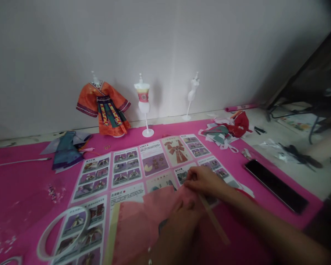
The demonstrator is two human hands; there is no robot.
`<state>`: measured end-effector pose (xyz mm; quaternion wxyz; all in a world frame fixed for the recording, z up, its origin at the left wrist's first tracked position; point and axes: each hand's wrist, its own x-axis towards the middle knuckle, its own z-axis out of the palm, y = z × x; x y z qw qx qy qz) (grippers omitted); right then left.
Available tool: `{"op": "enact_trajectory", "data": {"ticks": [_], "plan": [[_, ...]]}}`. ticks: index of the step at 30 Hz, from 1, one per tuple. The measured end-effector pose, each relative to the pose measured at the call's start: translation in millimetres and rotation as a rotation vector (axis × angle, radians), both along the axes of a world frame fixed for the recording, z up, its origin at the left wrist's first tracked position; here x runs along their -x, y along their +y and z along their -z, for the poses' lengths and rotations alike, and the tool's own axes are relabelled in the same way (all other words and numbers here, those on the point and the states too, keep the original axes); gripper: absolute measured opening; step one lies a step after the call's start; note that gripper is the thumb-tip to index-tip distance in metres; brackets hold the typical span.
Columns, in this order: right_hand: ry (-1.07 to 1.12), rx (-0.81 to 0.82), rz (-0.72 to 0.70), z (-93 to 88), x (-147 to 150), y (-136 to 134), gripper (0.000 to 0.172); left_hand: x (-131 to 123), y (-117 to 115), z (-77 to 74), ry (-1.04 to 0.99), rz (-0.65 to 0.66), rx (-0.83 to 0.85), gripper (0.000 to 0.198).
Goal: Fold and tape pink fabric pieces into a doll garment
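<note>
Over the printed sheet (124,165), pink cloth (135,224) extends from lower left to the right hand (198,180), which pinches its edge, the left hand (182,211) upon it, grip indeterminable; a pale strip (215,221) slants lower right; a clear packet (61,191) holds beads (52,193).

From my remote seat, I see the right hand (205,180) pinching the edge of a sheer pink cloth (135,228) just below the middle of the frame, and the left hand (180,213) lying on it, lower down. Under the cloth I make out a printed picture sheet (125,167) on a pink mat (22,158). A white ring (44,235) lies lower left, a phone (276,186) right. Along the wall (165,36) stand an orange robe (110,106) on a stand, upper left, and two white dress forms (143,106) nearer upper centre.
</note>
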<state>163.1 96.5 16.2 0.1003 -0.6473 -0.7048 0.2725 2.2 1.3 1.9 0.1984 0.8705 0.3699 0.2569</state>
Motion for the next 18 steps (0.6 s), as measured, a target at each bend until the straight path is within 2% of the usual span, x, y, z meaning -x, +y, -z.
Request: {"op": "enact_trajectory", "data": {"ticks": [4,8,11,14,16,18], "plan": [[0.002,0.002,0.012,-3.4,3.6,-3.2,0.009,0.1,0.4,-1.6,-0.113,0.005,0.019,0.042],[0.054,0.005,0.011,-4.8,3.7,-2.9,0.011,5.5,0.4,5.2,-0.240,-0.018,0.159,0.042],[0.133,-0.002,0.016,-4.2,-2.0,-0.7,0.016,9.2,2.0,9.2,-0.291,-0.024,0.369,0.047],[0.265,-0.048,0.036,-6.1,-10.6,-3.7,0.016,8.7,5.7,7.5,-0.426,-0.055,0.653,0.051],[0.393,-0.058,0.048,-9.8,-15.5,-11.8,0.016,7.1,9.6,4.1,-0.575,-0.092,0.822,0.046],[0.520,0.004,0.053,-14.2,-18.6,-24.4,0.016,6.2,14.2,0.1,-0.718,-0.114,0.933,0.037]]}}
